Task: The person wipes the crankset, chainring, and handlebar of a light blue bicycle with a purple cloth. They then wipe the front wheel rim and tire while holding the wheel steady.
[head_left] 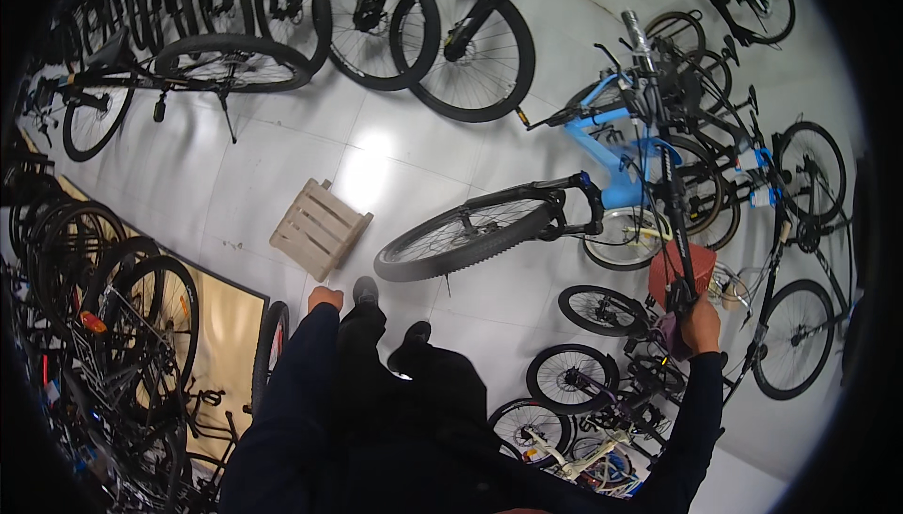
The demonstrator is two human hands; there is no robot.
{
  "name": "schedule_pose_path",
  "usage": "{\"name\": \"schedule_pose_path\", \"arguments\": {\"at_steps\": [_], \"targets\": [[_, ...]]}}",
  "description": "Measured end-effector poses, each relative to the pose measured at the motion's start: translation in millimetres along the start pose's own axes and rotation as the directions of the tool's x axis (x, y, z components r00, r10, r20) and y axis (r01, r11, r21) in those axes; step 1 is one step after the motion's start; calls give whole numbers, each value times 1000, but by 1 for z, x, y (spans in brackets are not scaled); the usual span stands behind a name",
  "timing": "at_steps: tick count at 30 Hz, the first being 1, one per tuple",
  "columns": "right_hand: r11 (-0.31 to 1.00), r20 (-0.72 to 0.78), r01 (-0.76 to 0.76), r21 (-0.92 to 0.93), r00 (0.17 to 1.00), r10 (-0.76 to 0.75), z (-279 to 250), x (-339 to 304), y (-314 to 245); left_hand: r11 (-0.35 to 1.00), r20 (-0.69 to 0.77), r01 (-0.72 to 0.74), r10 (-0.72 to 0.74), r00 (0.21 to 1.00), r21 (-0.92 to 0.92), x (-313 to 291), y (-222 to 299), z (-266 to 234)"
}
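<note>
My right hand (701,326) is wrapped round the near end of the handlebar (673,194) of a blue bicycle. The bar runs away from me to a far grip (636,30) that looks wrapped in clear plastic. The bicycle's blue frame (616,171) stands to my right, and its front wheel (470,237), with a knobbly black tyre, points left across the floor before my feet. My left hand (325,300) hangs low by my left leg, fingers curled in, with nothing visible in it. Just beyond it is a small slatted wooden stool (322,229).
Bicycles (461,48) line the far side, and more crowd the left beside a tan board (230,335). Smaller bicycles (574,373) stand close on the right, near a red basket (682,269). My shoes (366,290) are on the pale tiled floor (414,161).
</note>
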State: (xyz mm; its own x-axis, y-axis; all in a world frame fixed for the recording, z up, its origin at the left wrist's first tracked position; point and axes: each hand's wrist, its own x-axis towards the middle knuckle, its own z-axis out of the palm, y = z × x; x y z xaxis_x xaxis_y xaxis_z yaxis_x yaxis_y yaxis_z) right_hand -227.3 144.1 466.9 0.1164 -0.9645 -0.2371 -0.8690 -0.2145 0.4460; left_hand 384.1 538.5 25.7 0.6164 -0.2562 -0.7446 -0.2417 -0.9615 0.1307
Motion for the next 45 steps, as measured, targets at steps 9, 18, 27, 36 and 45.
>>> {"name": "schedule_pose_path", "arguments": {"at_steps": [9,18,27,36,45], "targets": [[966,-36,214,143,977,-211,8,39,34,933,4,228,-237,972,-277,-8,-39,44],[958,-46,145,246,989,-138,36,62,80,653,-4,317,-439,898,-688,43,-46,164],[988,41,60,139,997,-66,11,60,84,-253,239,146,-388,890,-956,190,0,193],[991,-25,24,135,999,-21,7,75,144,-531,269,-143,-621,736,-835,225,-27,183],[989,0,110,98,994,-111,22,106,181,-178,3,-166,-692,722,-970,71,-150,299]]}}
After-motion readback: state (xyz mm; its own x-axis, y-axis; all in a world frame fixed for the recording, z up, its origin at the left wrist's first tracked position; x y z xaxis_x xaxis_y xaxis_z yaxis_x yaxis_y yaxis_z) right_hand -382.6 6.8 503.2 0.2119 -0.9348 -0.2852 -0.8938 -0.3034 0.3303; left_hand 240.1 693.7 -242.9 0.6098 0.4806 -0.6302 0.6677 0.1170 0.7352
